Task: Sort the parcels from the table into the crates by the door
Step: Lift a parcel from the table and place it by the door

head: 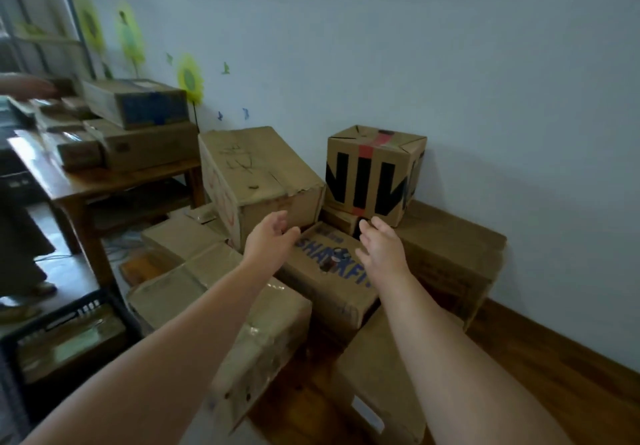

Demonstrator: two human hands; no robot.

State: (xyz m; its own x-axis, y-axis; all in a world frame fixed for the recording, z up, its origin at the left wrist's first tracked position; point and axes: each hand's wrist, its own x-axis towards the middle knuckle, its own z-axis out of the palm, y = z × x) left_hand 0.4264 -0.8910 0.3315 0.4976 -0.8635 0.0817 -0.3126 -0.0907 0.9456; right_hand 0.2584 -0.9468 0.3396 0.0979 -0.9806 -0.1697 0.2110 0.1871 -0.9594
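Both my arms reach forward over a heap of cardboard boxes on the floor. My left hand [270, 240] and my right hand [381, 242] hover open, palms facing each other, on either side of a flat box with blue lettering [329, 271]. Neither hand holds anything. Behind them a large tilted box [256, 174] leans at the left and a cube box with black letters and red tape [374, 170] stands at the right. Parcels [138, 125] are stacked on the wooden table [104, 184] at the left. A black crate [65, 337] holding parcels sits on the floor at lower left.
More boxes lie around: one under my left forearm [242, 326], one at bottom centre [377, 385], a wide one by the wall [450, 257]. Another person's hand [27, 86] reaches over the table and their feet stand at far left. Metal shelving stands behind.
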